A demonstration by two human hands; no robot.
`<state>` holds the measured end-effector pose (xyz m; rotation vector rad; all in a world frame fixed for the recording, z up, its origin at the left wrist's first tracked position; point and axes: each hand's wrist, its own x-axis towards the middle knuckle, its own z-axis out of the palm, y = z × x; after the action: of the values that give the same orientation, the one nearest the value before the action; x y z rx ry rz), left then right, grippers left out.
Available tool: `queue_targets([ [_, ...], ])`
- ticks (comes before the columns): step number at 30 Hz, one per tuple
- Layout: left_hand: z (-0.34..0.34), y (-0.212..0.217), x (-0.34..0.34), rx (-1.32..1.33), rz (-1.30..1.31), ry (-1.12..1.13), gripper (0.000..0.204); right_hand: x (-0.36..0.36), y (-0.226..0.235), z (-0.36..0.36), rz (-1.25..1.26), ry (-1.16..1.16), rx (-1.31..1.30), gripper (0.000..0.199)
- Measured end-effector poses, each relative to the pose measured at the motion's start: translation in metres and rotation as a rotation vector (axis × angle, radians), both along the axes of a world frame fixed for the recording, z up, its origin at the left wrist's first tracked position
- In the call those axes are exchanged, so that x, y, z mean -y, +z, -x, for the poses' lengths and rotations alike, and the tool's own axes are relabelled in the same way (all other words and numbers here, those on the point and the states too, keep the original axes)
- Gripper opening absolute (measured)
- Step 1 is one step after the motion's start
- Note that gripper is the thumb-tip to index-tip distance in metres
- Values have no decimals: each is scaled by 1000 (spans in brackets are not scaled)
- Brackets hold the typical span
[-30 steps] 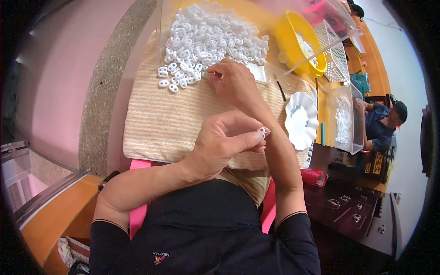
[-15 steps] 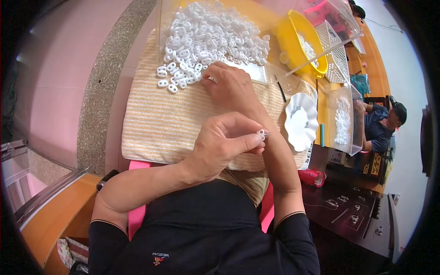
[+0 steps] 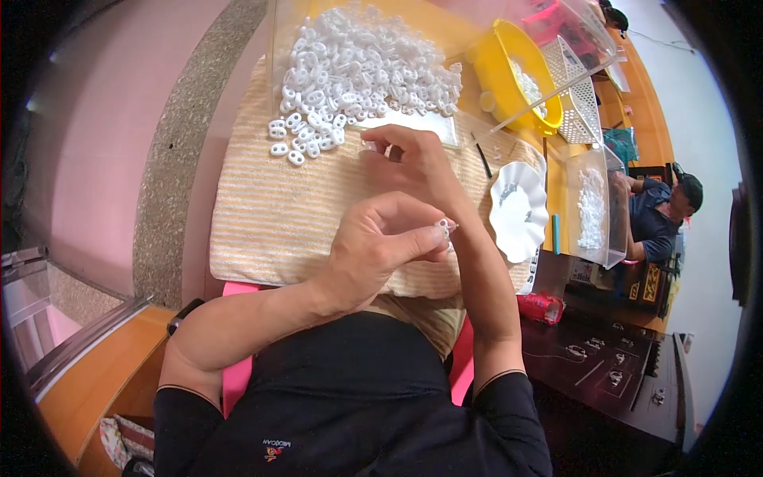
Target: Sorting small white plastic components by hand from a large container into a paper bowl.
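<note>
My left hand (image 3: pixel 380 250) is closed in a pinch on a small white two-hole plastic piece (image 3: pixel 443 226), with a thin pointed bit jutting from it. Just beyond, my right hand (image 3: pixel 407 155) has its fingers curled over the striped towel, near the pile. A whitish bit (image 3: pixel 369 145) shows at its fingertips, partly hidden; it looks like another small white piece. Many similar white two-hole pieces (image 3: pixel 358 63) lie heaped at the far side inside a clear box, and several loose ones (image 3: pixel 306 137) have spilled onto the towel (image 3: pixel 270 215).
Right of my hands are a white scalloped dish (image 3: pixel 518 215), a black thin tool (image 3: pixel 483 159) and a teal stick (image 3: pixel 555 234). Farther off stand a yellow basin (image 3: pixel 509 75), a white perforated basket (image 3: pixel 576 95) and a clear bin (image 3: pixel 590 211) of white pieces. Another person (image 3: pixel 664 211) sits at the right.
My right hand has drawn back from the heap toward me and slightly right. My left hand still pinches its piece, shifted slightly left and turned a little.
</note>
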<state>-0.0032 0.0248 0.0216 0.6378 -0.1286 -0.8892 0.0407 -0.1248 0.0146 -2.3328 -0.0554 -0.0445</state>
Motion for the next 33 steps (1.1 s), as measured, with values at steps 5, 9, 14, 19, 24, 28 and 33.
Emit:
queue_targets([
  [5,-2,-2,1,-28,-36,17,13,38,-8,22,-190,-31,-50,23],
  [9,-3,-6,3,-49,-42,21,14,57,-2,46,-433,-126,-148,27],
  [14,-3,-7,8,-114,-111,57,13,63,-1,64,-603,-138,-175,31],
  [19,-6,-19,10,-118,-134,67,14,66,0,77,-639,-120,-176,32],
  [24,-8,-25,12,-122,-170,55,14,65,0,87,-746,-151,-210,35],
  [28,-8,-26,13,-139,-209,44,14,68,-3,90,-670,-127,-150,31],
  [33,-10,-29,13,-136,-220,41,15,67,-7,91,-707,-135,-122,27],
])
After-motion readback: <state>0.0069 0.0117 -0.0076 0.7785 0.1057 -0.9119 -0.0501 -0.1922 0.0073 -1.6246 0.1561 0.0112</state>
